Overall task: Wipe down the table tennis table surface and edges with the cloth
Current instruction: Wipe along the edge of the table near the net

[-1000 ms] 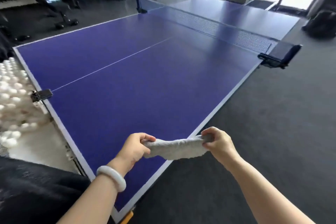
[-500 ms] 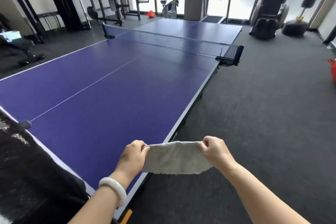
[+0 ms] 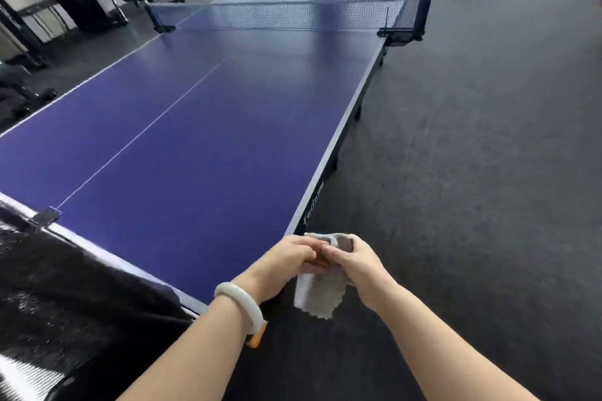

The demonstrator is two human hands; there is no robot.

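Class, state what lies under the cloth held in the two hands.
Only grey floor shows below the cloth, which hangs just beyond the table edge. The left hand and right hand cover its upper folds.

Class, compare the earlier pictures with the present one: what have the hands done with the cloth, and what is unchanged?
The left hand and right hand came together, so the cloth, earlier stretched between them, now hangs bunched below them. Both still grip it, beside the right edge of the table.
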